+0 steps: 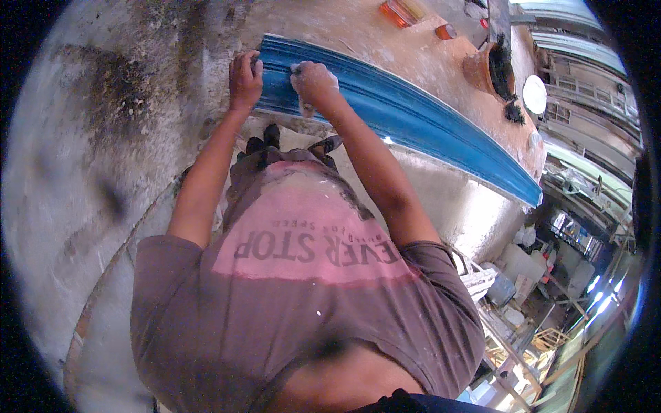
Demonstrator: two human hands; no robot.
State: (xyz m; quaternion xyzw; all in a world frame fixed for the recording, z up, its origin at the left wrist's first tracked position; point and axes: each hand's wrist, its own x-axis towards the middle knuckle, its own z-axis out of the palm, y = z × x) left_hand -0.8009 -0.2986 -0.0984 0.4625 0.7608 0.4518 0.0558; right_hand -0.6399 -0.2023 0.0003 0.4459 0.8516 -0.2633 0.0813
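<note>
A long blue moulding form (385, 96) with ridges along its length lies across the work surface, running from upper left to far right. My left hand (246, 81) is at its left end, fingers curled, with something small and dark by the fingertips. Over the blue form, a little right of that end, my right hand (317, 84) is closed, its knuckles dusted white. A pale piece hangs below this hand; whether it is a rag or part of the hand I cannot make out.
Beyond the form, a brown tub (480, 72) holding dark fibres stands on the stained work surface (330, 24). An orange-red container (401, 12), a small reddish cup (446, 32) and a white plate (534, 94) are there too. Piled containers and wooden frames (549, 339) fill the lower right.
</note>
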